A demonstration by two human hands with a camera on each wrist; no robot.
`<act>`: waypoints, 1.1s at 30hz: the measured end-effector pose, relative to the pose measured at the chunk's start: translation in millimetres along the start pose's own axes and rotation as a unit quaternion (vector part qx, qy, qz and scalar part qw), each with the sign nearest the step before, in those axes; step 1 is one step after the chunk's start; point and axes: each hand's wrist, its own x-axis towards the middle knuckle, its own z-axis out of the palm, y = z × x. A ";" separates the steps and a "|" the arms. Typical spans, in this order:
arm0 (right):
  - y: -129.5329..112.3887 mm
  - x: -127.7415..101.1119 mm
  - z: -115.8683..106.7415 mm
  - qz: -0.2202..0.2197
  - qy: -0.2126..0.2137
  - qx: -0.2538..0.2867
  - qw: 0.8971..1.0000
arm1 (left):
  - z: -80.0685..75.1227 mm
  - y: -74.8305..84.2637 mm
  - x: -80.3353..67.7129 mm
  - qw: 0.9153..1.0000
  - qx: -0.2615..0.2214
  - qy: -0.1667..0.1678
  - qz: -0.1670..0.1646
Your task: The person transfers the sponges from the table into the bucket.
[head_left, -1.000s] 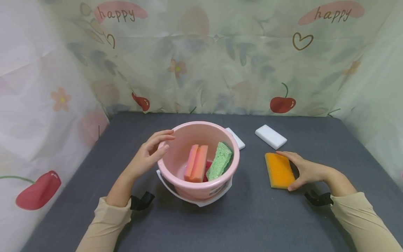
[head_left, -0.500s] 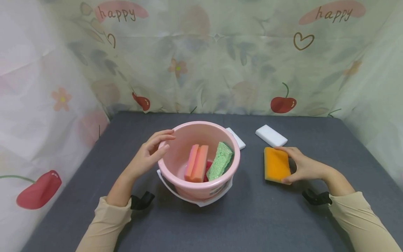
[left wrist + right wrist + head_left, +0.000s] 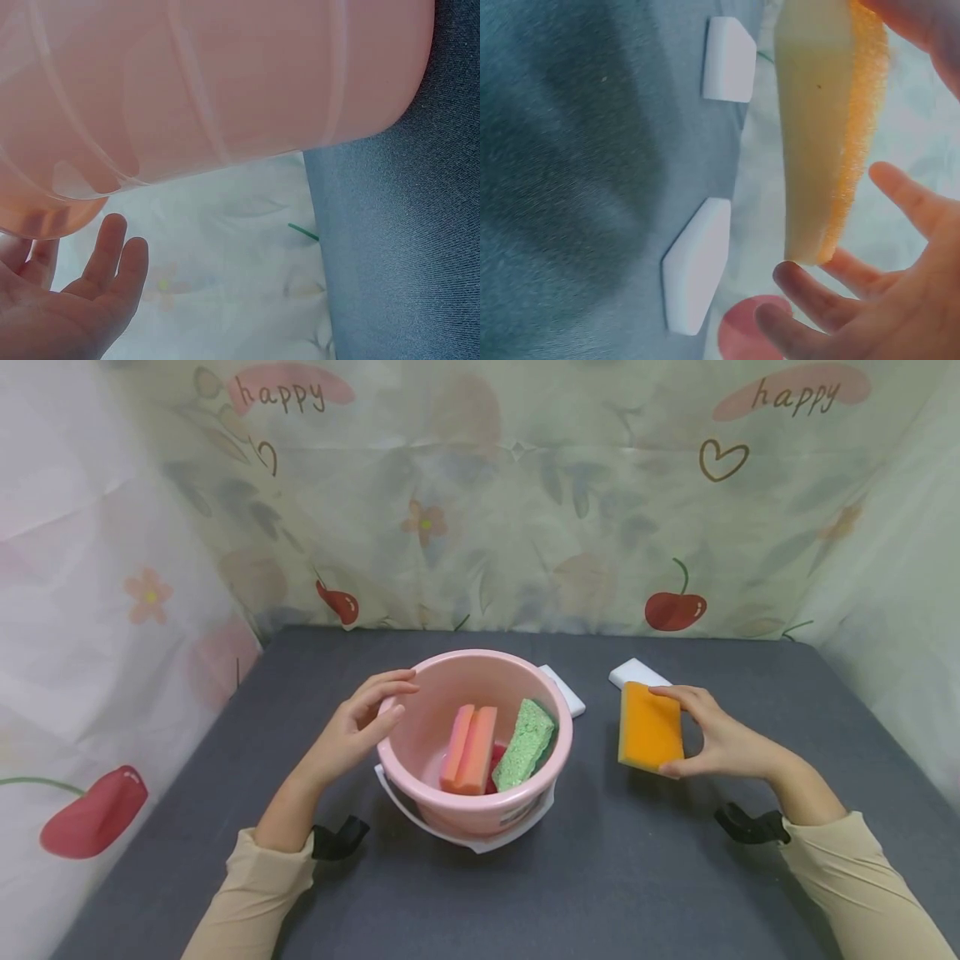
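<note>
A pink bucket (image 3: pixel 474 664) with a white handle stands upright on the dark table. Inside lie a grooved orange-pink sponge (image 3: pixel 470 752), a green speckled sponge (image 3: pixel 527 743) and something red, mostly hidden. At the bucket's left rim, my left hand (image 3: pixel 348 727) rests with relaxed fingers reaching over the edge; the left wrist view shows some of its fingers (image 3: pixel 133 262) outside the bucket. My right hand (image 3: pixel 723 743) pinches an orange-faced sponge (image 3: pixel 650 724) by its right side, between thumb and fingers. That sponge, with a pale layer behind the orange, is tilted up off the table.
Two white sponge blocks lie on the table: one block (image 3: pixel 632 672) is partly hidden behind the held sponge, the other block (image 3: pixel 566 692) partly behind the bucket. Patterned cloth (image 3: pixel 517 527) walls in the back and sides of the table.
My right hand has gripped the orange-faced sponge, lifted it off the table and carried it away from me and slightly left. The left hand and the bucket have stayed put.
</note>
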 end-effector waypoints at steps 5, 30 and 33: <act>-6.4 1.7 -3.0 -0.015 0.016 0.011 1.000 | 0.1 -0.4 0.0 1.000 -0.001 0.000 0.002; -44.5 12.1 -21.5 -0.077 0.090 0.019 0.993 | 0.5 -1.4 0.2 1.000 -0.001 0.002 0.003; -49.3 13.3 -23.9 -0.082 0.098 0.022 0.992 | 0.6 -1.4 0.3 1.000 -0.001 0.002 0.004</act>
